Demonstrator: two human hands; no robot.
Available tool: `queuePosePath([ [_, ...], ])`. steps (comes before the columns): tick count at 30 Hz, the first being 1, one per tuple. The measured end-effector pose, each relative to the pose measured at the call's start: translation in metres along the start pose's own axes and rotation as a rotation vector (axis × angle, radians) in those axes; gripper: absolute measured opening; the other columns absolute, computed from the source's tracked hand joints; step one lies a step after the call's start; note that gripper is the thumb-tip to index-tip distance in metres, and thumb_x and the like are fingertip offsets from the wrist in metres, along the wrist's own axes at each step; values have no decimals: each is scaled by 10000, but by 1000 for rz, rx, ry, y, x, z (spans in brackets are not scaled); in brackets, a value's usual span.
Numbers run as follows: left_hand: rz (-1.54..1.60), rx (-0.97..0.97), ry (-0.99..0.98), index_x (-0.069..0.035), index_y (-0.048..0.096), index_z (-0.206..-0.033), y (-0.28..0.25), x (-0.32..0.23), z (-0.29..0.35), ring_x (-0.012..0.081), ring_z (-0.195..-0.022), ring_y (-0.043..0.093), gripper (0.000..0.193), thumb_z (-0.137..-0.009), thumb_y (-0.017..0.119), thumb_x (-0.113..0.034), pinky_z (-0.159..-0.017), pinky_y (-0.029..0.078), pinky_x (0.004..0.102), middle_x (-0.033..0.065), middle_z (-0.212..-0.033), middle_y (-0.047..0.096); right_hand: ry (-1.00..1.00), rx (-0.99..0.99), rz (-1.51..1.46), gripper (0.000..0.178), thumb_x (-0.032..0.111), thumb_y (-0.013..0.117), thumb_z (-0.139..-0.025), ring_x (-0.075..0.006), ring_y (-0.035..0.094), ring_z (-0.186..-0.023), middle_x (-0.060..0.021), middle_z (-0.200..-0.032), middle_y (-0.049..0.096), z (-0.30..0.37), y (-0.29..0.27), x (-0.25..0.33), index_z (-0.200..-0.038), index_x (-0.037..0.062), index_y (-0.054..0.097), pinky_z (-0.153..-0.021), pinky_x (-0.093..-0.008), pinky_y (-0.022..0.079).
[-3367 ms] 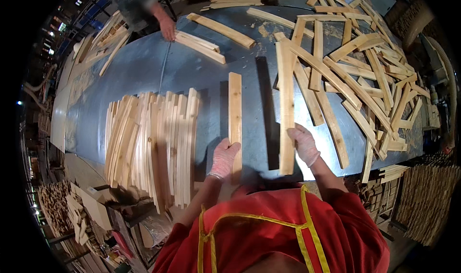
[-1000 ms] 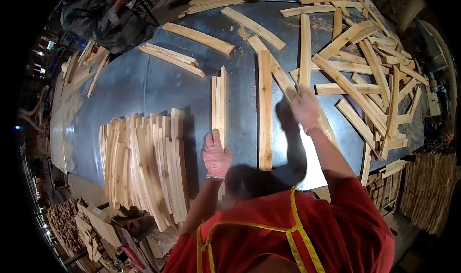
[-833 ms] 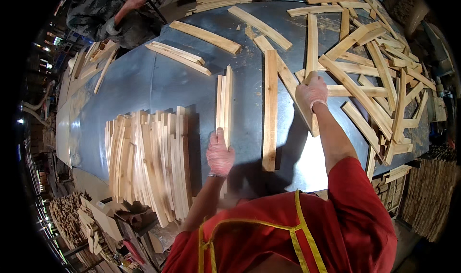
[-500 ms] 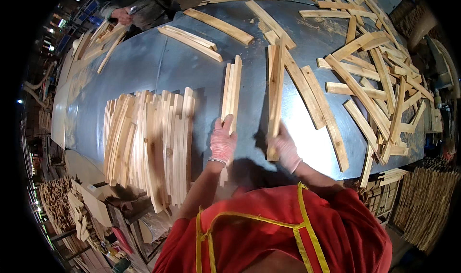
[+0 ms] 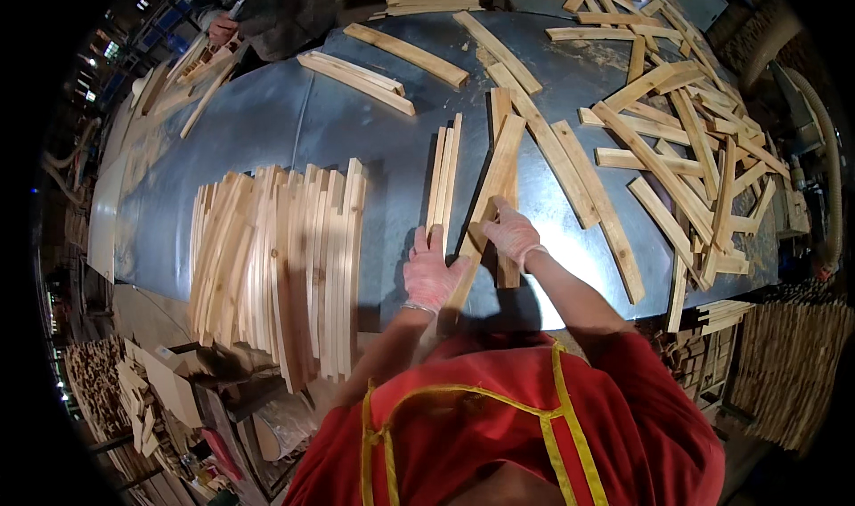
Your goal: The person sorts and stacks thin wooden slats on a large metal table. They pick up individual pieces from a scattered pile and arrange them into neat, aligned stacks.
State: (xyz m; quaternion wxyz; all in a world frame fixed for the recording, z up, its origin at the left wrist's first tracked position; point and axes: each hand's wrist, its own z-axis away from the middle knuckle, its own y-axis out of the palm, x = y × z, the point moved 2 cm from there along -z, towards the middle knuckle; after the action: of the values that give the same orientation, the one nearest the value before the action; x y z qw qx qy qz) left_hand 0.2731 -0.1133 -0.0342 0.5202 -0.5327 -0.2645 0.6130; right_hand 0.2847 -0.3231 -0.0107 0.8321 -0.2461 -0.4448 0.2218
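Observation:
My right hand, in a pale pinkish work glove, grips the lower half of a flat wooden plank. That plank leans to the right at its far end and partly covers another board beneath it. My left hand, gloved alike, has its thumb spread out to the plank's near left edge. Its fingers lie over the near end of a few narrow wooden strips, which stand on edge side by side. To its left is a row of closely packed strips.
A metal-topped table carries loose boards at the back and a jumbled heap of planks at the right. Another person's hand shows at the far left. Stacked wood stands below right.
My right hand has moved up and left, swinging the plank's near end toward my left hand. My left thumb has spread away from the strips, which have shifted slightly right.

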Motion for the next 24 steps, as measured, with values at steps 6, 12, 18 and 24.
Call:
queuePosePath([
  [6,-112,-48,29,-121,355,-1619,0,-19,5,464,-1435,431,1099,-745,825,-594,-1084,458,545,281,-1645,321,-69,-196,-283,568,278,682,-881,-452,690,-1106,-297,-1161,712,-28,-8,10,-1369,14,561,-964,-488,522],
  [12,-234,-25,11,-106,374,-1590,2,-17,-9,456,-1421,442,1075,-702,856,-474,-1078,472,531,279,-1633,323,-461,29,-89,638,300,718,-861,-404,656,-1131,-253,-1212,694,-41,-6,32,-1424,28,588,-1029,-426,512],
  [18,95,1,-111,-87,343,-1598,-24,29,4,486,-1178,637,877,-839,733,-289,-993,558,492,269,-1555,439,17,-478,583,667,348,772,-849,-428,661,-1125,-209,-1214,684,-59,-134,-100,-1417,86,540,-1010,-460,540],
  [24,-112,-27,-15,-122,325,-1592,-12,31,9,445,-1245,601,859,-868,736,-334,-981,548,530,226,-1572,424,52,-320,237,496,242,726,-897,-375,679,-1207,-241,-1218,712,-86,-154,-147,-1356,79,632,-1015,-460,546],
])
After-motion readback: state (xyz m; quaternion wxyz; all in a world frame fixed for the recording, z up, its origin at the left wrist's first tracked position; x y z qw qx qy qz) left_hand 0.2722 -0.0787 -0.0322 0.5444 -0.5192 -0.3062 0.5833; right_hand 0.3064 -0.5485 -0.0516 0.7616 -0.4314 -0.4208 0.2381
